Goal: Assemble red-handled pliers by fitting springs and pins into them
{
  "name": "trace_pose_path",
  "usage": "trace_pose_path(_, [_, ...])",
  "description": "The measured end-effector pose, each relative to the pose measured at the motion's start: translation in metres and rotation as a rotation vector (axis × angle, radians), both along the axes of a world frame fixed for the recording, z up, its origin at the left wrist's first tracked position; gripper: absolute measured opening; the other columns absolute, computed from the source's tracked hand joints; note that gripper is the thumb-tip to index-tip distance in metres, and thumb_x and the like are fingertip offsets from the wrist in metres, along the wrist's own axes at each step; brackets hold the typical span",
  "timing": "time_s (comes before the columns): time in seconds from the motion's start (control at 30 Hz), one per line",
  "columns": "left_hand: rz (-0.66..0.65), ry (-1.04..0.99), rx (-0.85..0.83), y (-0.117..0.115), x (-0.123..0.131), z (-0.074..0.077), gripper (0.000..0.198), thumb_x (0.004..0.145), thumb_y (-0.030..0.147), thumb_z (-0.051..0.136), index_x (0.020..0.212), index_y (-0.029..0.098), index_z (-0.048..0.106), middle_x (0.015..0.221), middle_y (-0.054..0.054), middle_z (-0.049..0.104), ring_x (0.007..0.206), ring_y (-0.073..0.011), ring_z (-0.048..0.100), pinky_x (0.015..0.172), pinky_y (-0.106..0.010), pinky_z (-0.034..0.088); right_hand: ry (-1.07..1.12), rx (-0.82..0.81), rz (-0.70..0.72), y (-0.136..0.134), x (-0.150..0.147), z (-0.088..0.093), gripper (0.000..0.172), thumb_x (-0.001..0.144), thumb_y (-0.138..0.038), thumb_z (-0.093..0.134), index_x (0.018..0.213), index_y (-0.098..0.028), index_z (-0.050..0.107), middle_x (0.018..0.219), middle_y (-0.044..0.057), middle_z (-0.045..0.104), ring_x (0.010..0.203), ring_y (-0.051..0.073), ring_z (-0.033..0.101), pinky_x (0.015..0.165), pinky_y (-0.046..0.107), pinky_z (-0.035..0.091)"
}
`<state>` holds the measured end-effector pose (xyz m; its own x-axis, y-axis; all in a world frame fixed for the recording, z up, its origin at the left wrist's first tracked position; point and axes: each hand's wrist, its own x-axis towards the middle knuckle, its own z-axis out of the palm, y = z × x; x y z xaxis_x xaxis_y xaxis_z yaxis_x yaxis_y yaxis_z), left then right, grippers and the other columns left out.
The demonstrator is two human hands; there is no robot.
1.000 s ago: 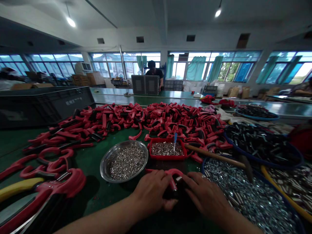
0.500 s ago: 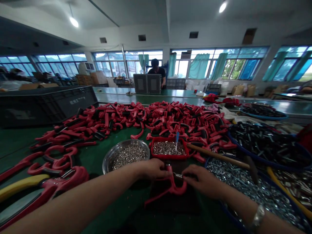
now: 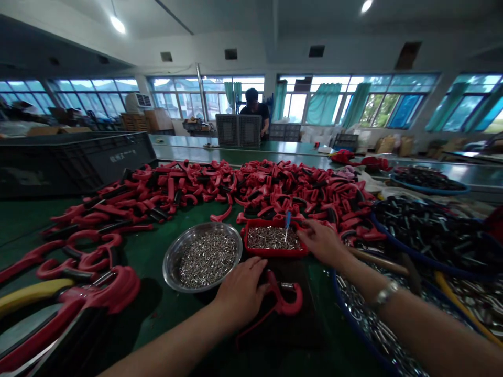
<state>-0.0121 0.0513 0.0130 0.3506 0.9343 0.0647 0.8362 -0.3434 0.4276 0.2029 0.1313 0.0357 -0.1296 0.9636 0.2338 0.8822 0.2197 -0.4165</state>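
A red clamp part [image 3: 288, 303] with a hooked jaw and a small coil spring [image 3: 287, 286] lies on a dark pad in front of me. Beside its left end rests my left hand [image 3: 241, 290], fingers stretched out and thumb against the part. My hand hides some of its left side. At the right rim of the red tray [image 3: 277, 253] my right hand [image 3: 324, 243] reaches in with fingers apart, over the near end of a hammer [image 3: 387, 263]. Small metal pins [image 3: 267, 238] fill the tray, and a blue-handled screwdriver [image 3: 288, 220] stands in them.
A steel bowl [image 3: 167, 272] of small metal pieces stands left of the tray. Behind lies a heap of red handles [image 3: 259, 188]. Blue-rimmed basins [image 3: 340, 298] of metal parts crowd the right; a grey crate [image 3: 129, 157] stands left. A person [image 3: 255, 110] sits across the tables.
My right hand has left the spring and moved up to the tray's right rim. My left hand has shifted back toward me, beside the clamp part, its fingers now stretched out.
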Motion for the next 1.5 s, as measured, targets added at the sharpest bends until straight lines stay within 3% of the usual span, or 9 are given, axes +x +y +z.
trace_pose_path(0.1, [-0.023,-0.006,-0.051,0.002,-0.001,0.001,0.047,0.079,0.031,0.044,0.124,0.019,0.043,0.127,-0.005,0.048,0.114,-0.0212,0.045,0.097,-0.037,0.034,-0.062,0.05,-0.128,0.043,-0.014,0.007,0.048,0.08,-0.038,0.051,0.119,-0.012,0.041,0.101,0.012,0.059,0.093,0.025,0.055,0.078,0.041,0.042])
trace_pose_path(0.33, [0.001,-0.05,-0.052,0.003,-0.003,0.003,0.049,0.075,0.027,0.046,0.123,0.019,0.044,0.126,-0.004,0.049,0.11,-0.0216,0.049,0.093,-0.037,0.038,-0.115,0.016,-0.113,0.083,-0.04,-0.004,0.026,0.083,-0.033,0.052,0.101,-0.015,0.055,0.101,0.005,0.057,0.087,0.018,0.056,0.075,0.039,0.046])
trace_pose_path(0.47, [0.008,-0.042,-0.055,0.003,-0.005,0.001,0.05,0.075,0.032,0.047,0.124,0.02,0.044,0.126,-0.004,0.049,0.108,-0.0229,0.05,0.09,-0.036,0.041,-0.083,0.055,-0.058,0.065,-0.04,-0.01,0.025,0.084,-0.033,0.05,0.102,-0.015,0.053,0.097,0.004,0.058,0.082,0.016,0.057,0.071,0.036,0.047])
trace_pose_path(0.63, [0.01,-0.033,-0.053,0.002,-0.005,-0.001,0.051,0.078,0.039,0.046,0.124,0.02,0.043,0.126,-0.005,0.049,0.108,-0.0234,0.05,0.091,-0.036,0.039,-0.051,0.078,0.025,0.032,-0.033,-0.009,0.015,0.079,-0.03,0.055,0.078,-0.015,0.055,0.073,0.0,0.058,0.068,0.015,0.056,0.066,0.032,0.045])
trace_pose_path(0.87, [0.0,-0.089,-0.05,0.0,-0.006,-0.002,0.046,0.081,0.035,0.041,0.125,0.019,0.042,0.126,-0.006,0.048,0.109,-0.0216,0.049,0.093,-0.035,0.038,0.188,0.218,-0.056,-0.018,-0.026,0.007,0.016,0.082,-0.032,0.042,0.09,-0.018,0.042,0.073,0.008,0.062,0.07,0.023,0.061,0.064,0.035,0.046])
trace_pose_path(0.97, [-0.001,-0.124,-0.061,0.0,-0.007,-0.005,0.046,0.083,0.038,0.04,0.125,0.02,0.041,0.127,-0.006,0.048,0.111,-0.0216,0.048,0.092,-0.034,0.038,0.367,0.16,-0.013,-0.053,-0.033,-0.004,0.02,0.083,-0.035,0.042,0.096,-0.02,0.037,0.072,0.005,0.063,0.06,0.02,0.063,0.053,0.031,0.051])
trace_pose_path(1.1, [0.002,-0.143,-0.082,0.001,-0.007,-0.007,0.048,0.083,0.041,0.039,0.126,0.02,0.04,0.128,-0.005,0.046,0.111,-0.0224,0.047,0.092,-0.035,0.038,0.61,0.086,0.024,-0.088,-0.041,-0.028,0.023,0.082,-0.037,0.047,0.096,-0.021,0.037,0.078,0.005,0.062,0.067,0.02,0.064,0.059,0.034,0.054])
trace_pose_path(1.27, [0.018,-0.136,-0.088,0.002,-0.008,-0.009,0.049,0.082,0.042,0.04,0.126,0.022,0.04,0.128,-0.004,0.047,0.109,-0.0214,0.05,0.09,-0.034,0.04,0.712,0.08,0.017,-0.097,-0.042,-0.05,0.02,0.084,-0.036,0.045,0.095,-0.023,0.035,0.082,0.006,0.059,0.071,0.021,0.062,0.064,0.038,0.055])
trace_pose_path(1.5, [0.015,-0.198,-0.079,0.0,-0.007,-0.013,0.046,0.082,0.036,0.041,0.125,0.021,0.042,0.127,-0.004,0.048,0.11,-0.0203,0.049,0.093,-0.033,0.039,0.905,0.012,0.028,-0.098,-0.045,-0.05,0.02,0.083,-0.035,0.047,0.094,-0.025,0.033,0.085,0.006,0.058,0.074,0.022,0.062,0.064,0.041,0.056])
